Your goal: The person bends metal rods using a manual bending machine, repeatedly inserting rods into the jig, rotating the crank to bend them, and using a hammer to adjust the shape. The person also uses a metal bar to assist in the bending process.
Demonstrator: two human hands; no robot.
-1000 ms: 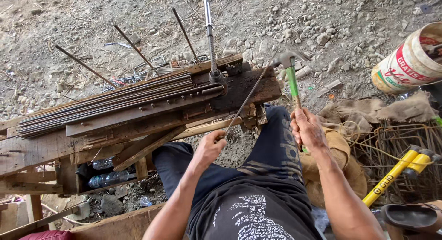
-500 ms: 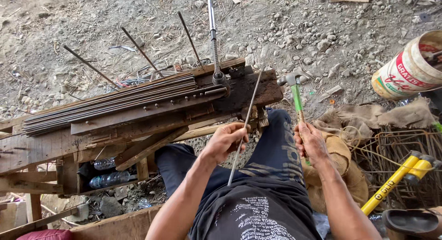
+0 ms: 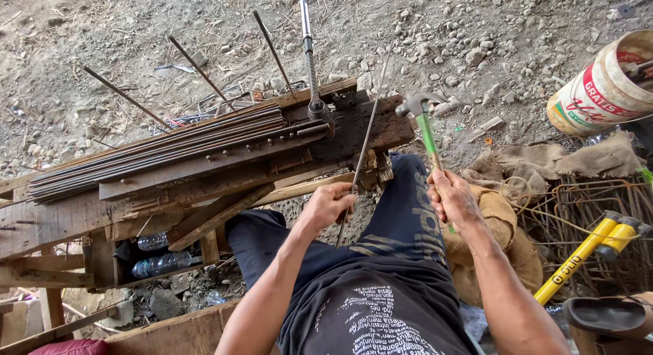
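My left hand [image 3: 328,206] grips a thin steel rod [image 3: 365,140] that slants up and away across the dark end of a wooden workbench [image 3: 204,171]. My right hand [image 3: 451,200] holds the green handle of a claw hammer [image 3: 423,120], its steel head raised just right of the rod, above the bench's right end. A bundle of long steel rods [image 3: 163,151] lies lengthwise on the bench. A long metal lever bar [image 3: 309,52] stands up from a fitting on the bench top. My legs in dark trousers stretch under the bench.
A white plastic bucket [image 3: 605,89] lies at the far right on gravel. Burlap sacks [image 3: 578,161], bent rebar pieces [image 3: 585,219] and a yellow-handled tool [image 3: 581,260] sit to my right. Plastic bottles [image 3: 160,263] lie under the bench. Loose rods [image 3: 197,69] stick out beyond it.
My left hand has moved right and taken the thin rod, bringing it more upright over the bench end. The hammer head has stayed raised beside it.
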